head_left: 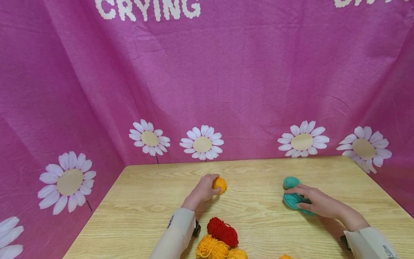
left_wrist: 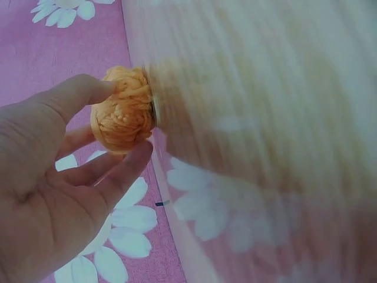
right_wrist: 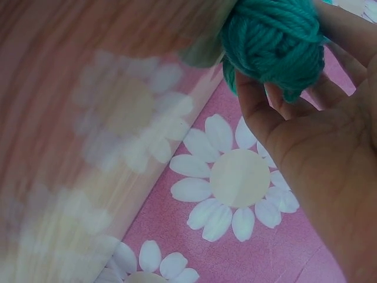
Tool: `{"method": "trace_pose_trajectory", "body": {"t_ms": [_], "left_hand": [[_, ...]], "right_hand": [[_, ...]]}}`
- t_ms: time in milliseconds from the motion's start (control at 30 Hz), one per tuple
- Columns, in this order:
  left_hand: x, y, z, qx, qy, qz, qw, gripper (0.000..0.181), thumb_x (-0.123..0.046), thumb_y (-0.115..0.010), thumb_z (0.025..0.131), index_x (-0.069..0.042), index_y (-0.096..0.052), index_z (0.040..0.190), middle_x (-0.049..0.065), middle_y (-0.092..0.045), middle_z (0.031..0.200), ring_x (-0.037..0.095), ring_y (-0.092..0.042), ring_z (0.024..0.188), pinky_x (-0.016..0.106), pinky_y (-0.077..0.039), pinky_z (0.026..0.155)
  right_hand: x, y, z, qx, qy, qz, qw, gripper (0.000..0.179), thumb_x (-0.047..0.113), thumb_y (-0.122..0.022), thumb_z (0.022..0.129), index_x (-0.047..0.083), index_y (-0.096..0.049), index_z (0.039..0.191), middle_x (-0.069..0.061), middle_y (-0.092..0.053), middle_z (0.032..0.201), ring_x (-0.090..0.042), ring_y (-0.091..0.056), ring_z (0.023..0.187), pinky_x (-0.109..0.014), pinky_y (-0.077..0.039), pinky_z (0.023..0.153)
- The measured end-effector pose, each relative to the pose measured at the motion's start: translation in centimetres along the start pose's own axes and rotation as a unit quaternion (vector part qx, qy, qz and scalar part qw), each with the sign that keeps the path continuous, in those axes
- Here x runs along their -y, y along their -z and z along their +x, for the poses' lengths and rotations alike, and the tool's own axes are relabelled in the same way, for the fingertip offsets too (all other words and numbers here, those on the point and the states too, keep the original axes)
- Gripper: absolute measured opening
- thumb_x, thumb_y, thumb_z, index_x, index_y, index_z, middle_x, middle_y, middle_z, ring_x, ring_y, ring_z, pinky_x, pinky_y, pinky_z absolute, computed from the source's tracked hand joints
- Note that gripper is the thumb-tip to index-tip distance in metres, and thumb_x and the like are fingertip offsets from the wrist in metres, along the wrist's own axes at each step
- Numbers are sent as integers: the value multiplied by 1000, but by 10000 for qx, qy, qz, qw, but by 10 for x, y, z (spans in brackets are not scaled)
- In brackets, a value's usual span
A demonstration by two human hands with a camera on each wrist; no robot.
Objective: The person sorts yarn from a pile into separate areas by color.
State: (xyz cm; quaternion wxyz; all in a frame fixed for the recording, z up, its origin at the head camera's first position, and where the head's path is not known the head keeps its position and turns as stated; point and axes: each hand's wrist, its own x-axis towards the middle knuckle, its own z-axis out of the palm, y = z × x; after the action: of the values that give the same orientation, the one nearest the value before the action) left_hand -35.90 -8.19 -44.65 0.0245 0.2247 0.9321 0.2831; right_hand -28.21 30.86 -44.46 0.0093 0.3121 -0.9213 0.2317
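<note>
My left hand (head_left: 204, 189) holds a small orange-yellow yarn ball (head_left: 220, 185) against the table, toward the back. Thumb and fingers lie on opposite sides of that ball (left_wrist: 123, 112) in the left wrist view. On the right, my right hand (head_left: 318, 201) grips a teal yarn ball (head_left: 292, 200), fingers over its far side and thumb on the near side. The right wrist view shows this ball (right_wrist: 274, 47) within the fingers. Just behind it sits a second teal yarn ball (head_left: 291, 182), close to the fingertips.
Near the front middle, a red yarn ball (head_left: 222, 232) lies against a yellow yarn ball (head_left: 211, 248) and another yellow one (head_left: 237, 254). A bit of yellow yarn (head_left: 286, 257) shows at the bottom edge. A pink flowered cloth (head_left: 245, 90) hangs behind the wooden table (head_left: 145, 201).
</note>
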Motion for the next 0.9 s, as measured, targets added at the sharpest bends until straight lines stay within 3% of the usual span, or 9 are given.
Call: {"method": "trace_pose_trajectory", "body": {"t_ms": [333, 700, 900], "left_hand": [[-2, 5, -8, -402, -58, 9, 9992, 53, -17, -71, 90, -2, -53, 137, 21, -53, 134, 36, -51, 123, 46, -45, 107], [-3, 8, -18, -542, -160, -217, 9982, 51, -16, -69, 91, -2, -53, 137, 20, -53, 135, 35, -50, 125, 47, -46, 105], [-4, 10, -27, -818, -449, -170, 9955, 49, -15, -70, 90, 0, -55, 134, 20, -55, 132, 36, -52, 122, 49, -47, 103]], "right_hand": [[0, 2, 0, 56, 62, 28, 10000, 47, 20, -72, 87, 10, -58, 131, -9, -61, 124, -6, -54, 115, -18, -52, 87], [-1, 0, -2, 89, 157, 157, 9997, 47, 17, -71, 87, 9, -57, 131, -16, -60, 126, -3, -55, 114, -22, -55, 79], [-1, -1, -3, 113, 93, 243, 9996, 47, 19, -71, 88, 10, -57, 132, -16, -58, 128, -3, -54, 114, -20, -54, 80]]}}
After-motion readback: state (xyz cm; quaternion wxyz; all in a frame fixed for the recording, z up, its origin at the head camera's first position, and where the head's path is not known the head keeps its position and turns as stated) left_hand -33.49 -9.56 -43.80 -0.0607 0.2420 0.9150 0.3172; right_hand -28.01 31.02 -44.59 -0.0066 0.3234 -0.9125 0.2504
